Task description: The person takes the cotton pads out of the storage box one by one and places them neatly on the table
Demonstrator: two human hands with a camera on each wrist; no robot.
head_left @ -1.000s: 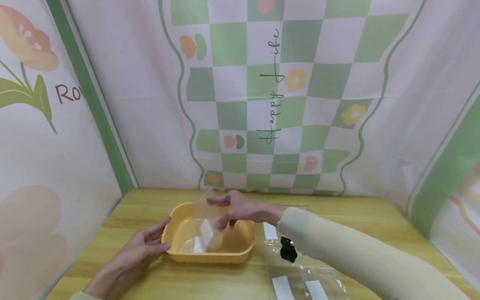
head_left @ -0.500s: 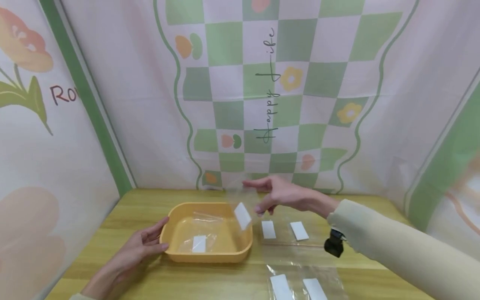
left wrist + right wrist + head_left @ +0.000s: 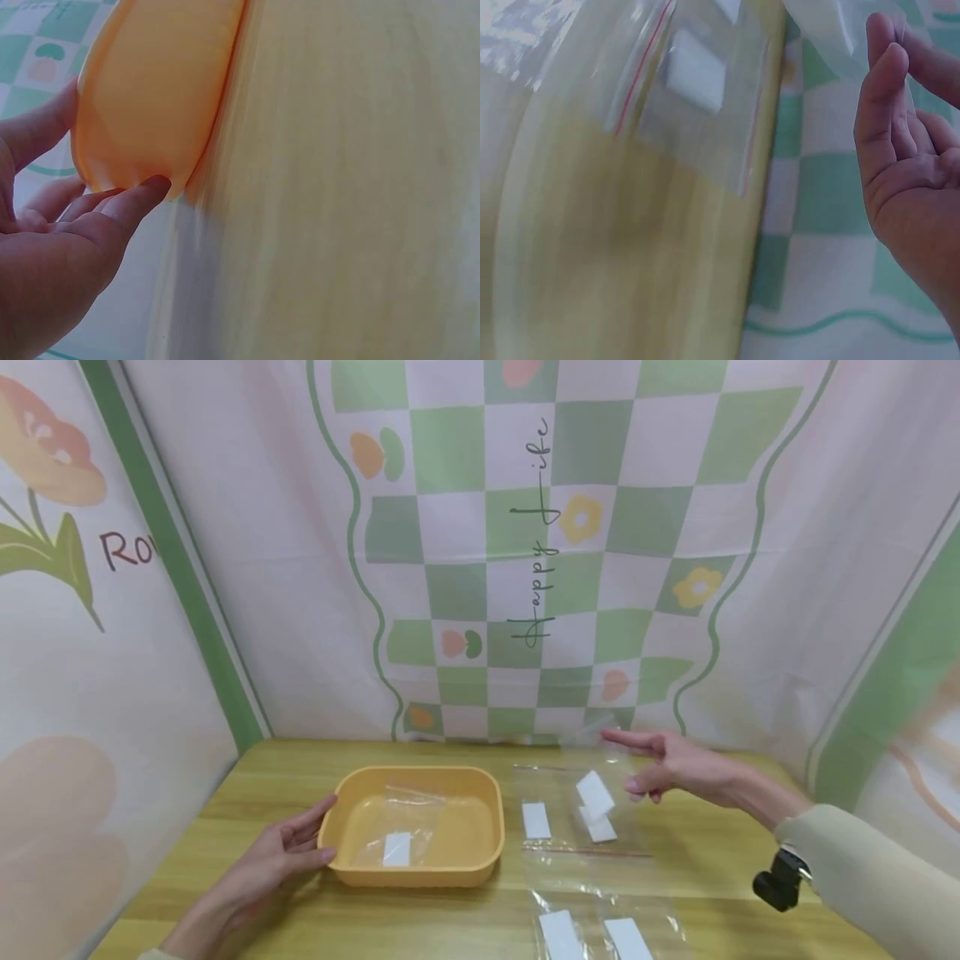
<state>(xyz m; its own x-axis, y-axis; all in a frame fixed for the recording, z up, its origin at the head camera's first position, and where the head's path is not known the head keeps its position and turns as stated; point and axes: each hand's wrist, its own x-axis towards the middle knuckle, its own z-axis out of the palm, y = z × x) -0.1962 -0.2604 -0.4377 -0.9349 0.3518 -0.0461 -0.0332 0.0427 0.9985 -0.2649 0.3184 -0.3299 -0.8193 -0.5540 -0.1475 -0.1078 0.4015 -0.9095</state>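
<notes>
A clear zip-lock bag with a white rectangular piece inside hangs from my right hand, which pinches it at the side. It hangs over the flat bags at the back right of the table; part of it shows at the top of the right wrist view. My left hand holds the left end of a yellow tray, thumb and fingers against its wall; the left wrist view shows the tray's side between them. Another clear bag with a white piece lies in the tray.
Several clear zip-lock bags, each with a white piece, lie flat right of the tray: two bags at the back and two nearer bags. A patterned curtain hangs behind the wooden table. The right wrist carries a black device.
My right hand has lifted the pinched bag out of the tray and carried it right, over the bags on the table. The left hand has stayed at the tray's left end.
</notes>
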